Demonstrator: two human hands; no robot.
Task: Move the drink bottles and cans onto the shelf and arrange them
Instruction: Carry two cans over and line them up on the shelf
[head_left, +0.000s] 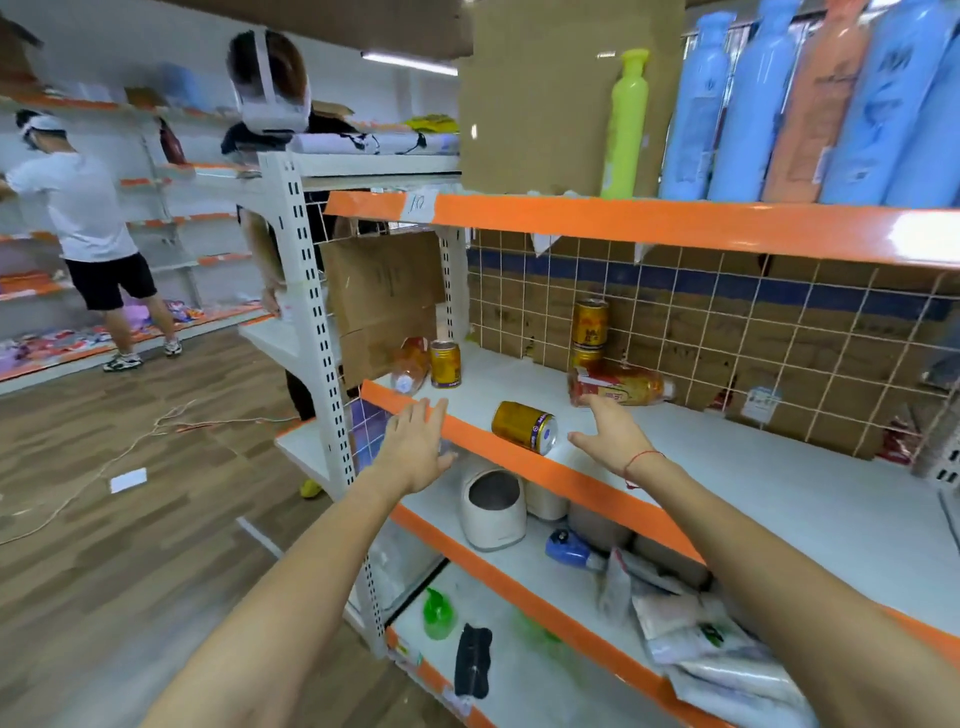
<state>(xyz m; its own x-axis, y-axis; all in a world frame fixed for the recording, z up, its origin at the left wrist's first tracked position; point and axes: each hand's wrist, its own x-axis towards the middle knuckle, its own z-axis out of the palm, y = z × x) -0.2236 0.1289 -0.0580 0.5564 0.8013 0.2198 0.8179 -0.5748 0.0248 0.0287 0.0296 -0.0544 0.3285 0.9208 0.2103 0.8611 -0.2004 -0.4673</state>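
On the middle white shelf a gold can lies on its side at the orange front edge. A tea bottle lies on its side behind it. Two gold cans stand stacked at the mesh back. At the shelf's left end a gold can stands upright beside a tipped bottle. My left hand reaches with straight fingers to the shelf's front edge, holding nothing. My right hand hovers spread between the lying can and the lying bottle, empty.
Tall blue, orange and green bottles and a cardboard box fill the upper shelf. The shelf below holds a white appliance and packets. Two people work at shelves to the left. Cables lie across the wooden floor.
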